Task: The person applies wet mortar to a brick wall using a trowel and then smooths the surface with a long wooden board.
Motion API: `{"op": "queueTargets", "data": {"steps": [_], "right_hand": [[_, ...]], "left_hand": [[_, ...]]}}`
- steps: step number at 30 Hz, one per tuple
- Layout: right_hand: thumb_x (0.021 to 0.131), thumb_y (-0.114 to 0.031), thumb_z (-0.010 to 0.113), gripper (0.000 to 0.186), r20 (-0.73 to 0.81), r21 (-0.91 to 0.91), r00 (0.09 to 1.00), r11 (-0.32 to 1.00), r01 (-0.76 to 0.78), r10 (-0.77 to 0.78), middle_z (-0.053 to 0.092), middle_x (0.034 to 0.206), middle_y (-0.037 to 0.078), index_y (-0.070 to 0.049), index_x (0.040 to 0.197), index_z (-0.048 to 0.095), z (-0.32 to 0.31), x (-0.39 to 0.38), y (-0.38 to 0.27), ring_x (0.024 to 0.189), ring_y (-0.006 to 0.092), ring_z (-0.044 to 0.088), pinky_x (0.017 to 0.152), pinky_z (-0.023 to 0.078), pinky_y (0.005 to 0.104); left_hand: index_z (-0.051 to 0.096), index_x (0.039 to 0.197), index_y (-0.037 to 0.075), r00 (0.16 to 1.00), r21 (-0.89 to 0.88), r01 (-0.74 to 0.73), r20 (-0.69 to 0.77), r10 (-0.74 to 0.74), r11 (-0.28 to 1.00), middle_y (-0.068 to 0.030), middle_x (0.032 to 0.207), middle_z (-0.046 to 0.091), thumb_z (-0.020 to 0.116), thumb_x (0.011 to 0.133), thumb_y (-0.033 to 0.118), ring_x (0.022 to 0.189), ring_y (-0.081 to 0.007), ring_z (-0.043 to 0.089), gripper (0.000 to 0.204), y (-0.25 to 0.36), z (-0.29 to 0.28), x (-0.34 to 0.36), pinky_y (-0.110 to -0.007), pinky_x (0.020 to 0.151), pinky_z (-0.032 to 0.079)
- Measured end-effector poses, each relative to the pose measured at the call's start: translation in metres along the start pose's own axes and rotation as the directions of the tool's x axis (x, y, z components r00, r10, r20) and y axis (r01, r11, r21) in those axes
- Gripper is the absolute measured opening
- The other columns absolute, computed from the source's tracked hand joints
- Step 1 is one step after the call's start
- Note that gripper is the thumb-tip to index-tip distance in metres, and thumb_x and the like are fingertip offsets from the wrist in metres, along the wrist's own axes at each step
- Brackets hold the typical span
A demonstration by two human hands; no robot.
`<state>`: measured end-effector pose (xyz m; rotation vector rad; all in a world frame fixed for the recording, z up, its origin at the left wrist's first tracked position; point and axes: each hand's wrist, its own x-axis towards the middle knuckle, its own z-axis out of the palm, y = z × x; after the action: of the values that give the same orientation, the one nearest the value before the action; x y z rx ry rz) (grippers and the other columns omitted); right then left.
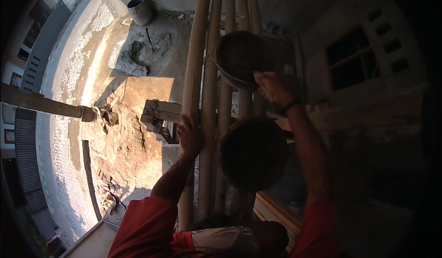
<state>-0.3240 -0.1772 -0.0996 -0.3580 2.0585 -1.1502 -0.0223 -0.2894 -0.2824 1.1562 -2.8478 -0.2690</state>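
Observation:
Several long bamboo poles (214,96) run side by side away from me, forming a narrow platform. My left hand (189,136) is closed around the outermost left pole. Two round, dark buckets rest on the poles. The far bucket (220,67) has a wire handle at its left rim and holds a dull grey-brown mass that looks like mortar. At its near right rim is my right hand (275,88), fingers curled; shadow hides what they grip. The near bucket (253,154) sits below my right forearm, its inside too dark to read.
A timber support (161,110) crosses under the poles on the left. Far below lies sandy ground with rubble, a grey drum (140,10) and a paved lane (60,143). On the right stands a shaded wall with a window opening (353,57).

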Motion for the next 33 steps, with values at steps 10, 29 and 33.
{"op": "queueTargets", "data": {"steps": [10,29,33], "right_hand": [[0.086,-0.019,0.065,0.024,-0.025,0.117,0.999,0.992,0.035,-0.032,0.058,0.068,0.005,0.0,0.098,0.061,-0.003,-0.041,-0.028,0.053,0.0116,0.056,0.045,0.045,0.0268],[0.085,-0.016,0.065,0.049,-0.087,-0.048,0.972,0.974,-0.222,0.218,0.063,0.078,0.005,0.0,0.13,0.054,-0.024,-0.315,0.042,0.06,0.0072,0.057,0.053,0.048,0.0243],[0.083,-0.012,0.064,0.049,-0.064,-0.344,0.956,0.893,-0.289,0.285,0.066,0.082,0.009,0.001,0.129,0.054,0.001,-0.314,0.06,0.066,0.0162,0.063,0.061,0.052,0.0312]], "left_hand": [[0.024,0.149,0.003,0.999,0.037,-0.006,-0.047,0.007,0.999,-0.0328,0.146,0.027,0.055,0.089,0.03,0.1,-0.0461,0.05,0.073,-0.001,0.0,0.0,-0.052,0.086,0.042],[0.027,0.146,-0.001,0.995,0.026,-0.015,-0.097,0.017,1.0,-0.0338,0.141,0.03,0.056,0.087,0.022,0.093,-0.0445,0.055,0.069,0.0,-0.004,0.0,-0.053,0.081,0.046],[0.026,0.146,0.0,0.993,0.024,-0.032,-0.113,0.034,0.999,-0.0345,0.141,0.03,0.056,0.087,0.022,0.094,-0.0457,0.055,0.07,-0.002,-0.003,-0.001,-0.054,0.082,0.045]]}}
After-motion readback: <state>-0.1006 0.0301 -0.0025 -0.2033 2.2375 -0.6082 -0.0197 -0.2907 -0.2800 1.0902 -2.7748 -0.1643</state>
